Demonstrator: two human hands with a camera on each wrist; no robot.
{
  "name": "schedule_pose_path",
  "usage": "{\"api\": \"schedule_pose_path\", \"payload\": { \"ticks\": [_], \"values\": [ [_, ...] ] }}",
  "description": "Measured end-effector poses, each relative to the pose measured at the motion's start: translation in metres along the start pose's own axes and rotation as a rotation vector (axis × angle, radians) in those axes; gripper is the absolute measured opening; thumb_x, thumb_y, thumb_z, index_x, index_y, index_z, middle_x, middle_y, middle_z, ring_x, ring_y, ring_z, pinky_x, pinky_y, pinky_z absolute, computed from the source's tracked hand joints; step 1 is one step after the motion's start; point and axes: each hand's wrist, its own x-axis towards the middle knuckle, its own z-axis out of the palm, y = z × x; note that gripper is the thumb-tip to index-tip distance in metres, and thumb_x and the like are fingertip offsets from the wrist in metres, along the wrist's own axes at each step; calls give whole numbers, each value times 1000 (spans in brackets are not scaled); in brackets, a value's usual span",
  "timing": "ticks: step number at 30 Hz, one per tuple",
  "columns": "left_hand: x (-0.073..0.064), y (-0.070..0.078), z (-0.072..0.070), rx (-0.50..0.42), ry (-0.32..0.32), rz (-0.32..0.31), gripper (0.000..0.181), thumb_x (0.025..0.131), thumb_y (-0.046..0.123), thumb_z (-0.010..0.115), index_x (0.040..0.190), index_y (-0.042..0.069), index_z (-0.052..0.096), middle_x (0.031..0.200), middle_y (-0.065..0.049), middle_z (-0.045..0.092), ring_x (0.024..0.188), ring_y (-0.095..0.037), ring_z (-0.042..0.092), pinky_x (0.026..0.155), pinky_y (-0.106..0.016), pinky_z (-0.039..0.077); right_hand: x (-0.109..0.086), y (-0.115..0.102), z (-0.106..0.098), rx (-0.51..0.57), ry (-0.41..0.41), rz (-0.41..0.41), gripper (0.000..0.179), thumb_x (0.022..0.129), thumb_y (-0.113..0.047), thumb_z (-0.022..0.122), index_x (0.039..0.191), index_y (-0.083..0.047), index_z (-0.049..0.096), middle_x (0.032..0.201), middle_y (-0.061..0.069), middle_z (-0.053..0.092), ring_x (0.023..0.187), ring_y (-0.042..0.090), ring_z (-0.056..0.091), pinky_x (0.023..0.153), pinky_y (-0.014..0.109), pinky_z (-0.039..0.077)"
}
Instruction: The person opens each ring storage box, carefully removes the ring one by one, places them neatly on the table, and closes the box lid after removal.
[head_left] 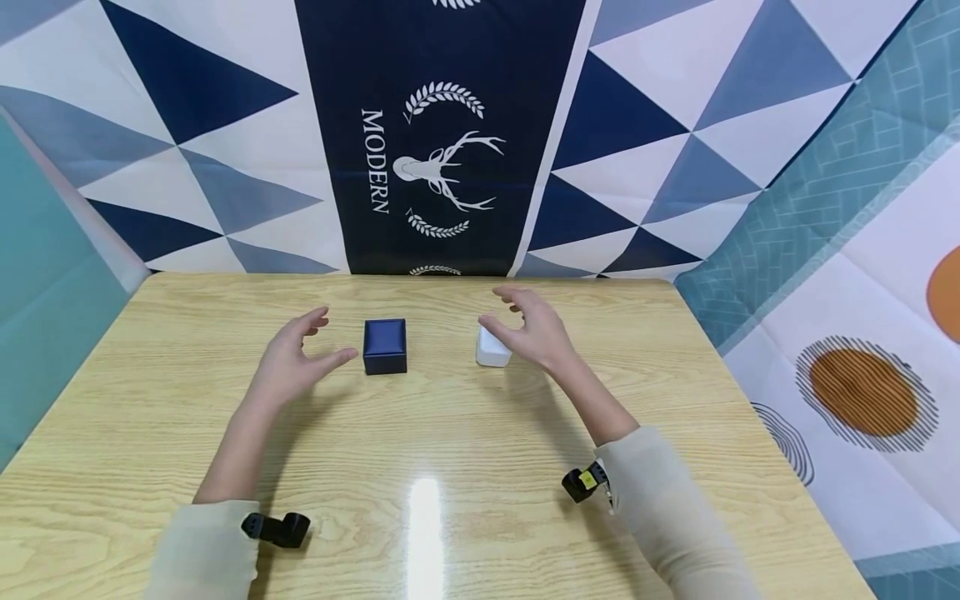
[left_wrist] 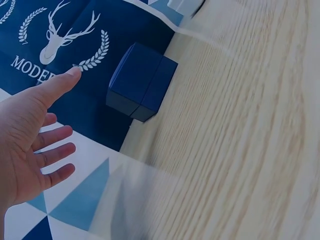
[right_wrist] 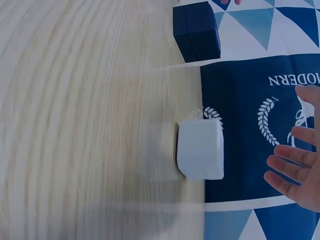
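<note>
A small dark blue lidded box (head_left: 385, 346), its lid closed, stands on the wooden table (head_left: 360, 467) left of the middle. To its left is my left hand (head_left: 294, 360), fingers spread and thumb pointing towards the box, holding nothing. A small white block-shaped item (head_left: 492, 348) stands a little to the right of the box. My right hand (head_left: 534, 329) hovers over its right side, thumb overlapping its top in the head view. In the right wrist view the white item (right_wrist: 201, 150) shows whole, apart from the relaxed fingers (right_wrist: 295, 157).
Behind the table's far edge hangs a patterned cloth (head_left: 442, 50) with a deer print and triangles. Another printed cloth (head_left: 862, 392) covers the right side. Each wrist carries a small black camera (head_left: 285, 530). A bright light reflection lies on the near tabletop.
</note>
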Motion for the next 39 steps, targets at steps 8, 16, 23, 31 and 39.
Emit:
{"api": "schedule_pose_path", "payload": {
  "ticks": [8, 16, 23, 31, 39],
  "values": [
    [0, 0, 6, -28, -19, -3, 83, 81, 42, 71, 144, 4, 33, 130, -22, 53, 118, -38, 47, 97, -54, 41, 0, -8, 17, 74, -41, 3, 56, 86, -44, 62, 133, -16, 52, 128, 9, 57, 114, 30, 56, 95, 44, 48],
    [0, -1, 13, -49, -30, -19, 83, 80, 42, 72, 144, 5, 34, 128, -20, 54, 116, -36, 48, 95, -51, 43, 2, -16, 36, 110, -61, -26, 56, 84, -41, 65, 131, -13, 54, 130, 7, 57, 113, 29, 57, 94, 45, 49],
    [2, -2, 21, -67, -54, -32, 83, 80, 39, 72, 145, 6, 33, 130, -19, 52, 117, -36, 47, 96, -51, 43, 5, -24, 52, 127, -96, -34, 55, 83, -41, 66, 129, -12, 56, 130, 7, 57, 112, 29, 57, 92, 43, 50],
    [6, -5, 28, -63, -63, -21, 85, 78, 35, 75, 145, 5, 32, 133, -21, 51, 119, -38, 47, 98, -52, 43, 8, -31, 68, 129, -133, -62, 55, 83, -37, 69, 129, -11, 56, 129, 6, 58, 112, 26, 57, 91, 38, 51],
    [7, -8, 35, -78, -108, -49, 86, 77, 27, 77, 145, 3, 31, 137, -22, 47, 123, -39, 44, 100, -53, 40, 11, -34, 79, 148, -165, -42, 56, 83, -33, 70, 131, -11, 54, 131, 6, 56, 111, 27, 57, 91, 39, 51]
  ]
}}
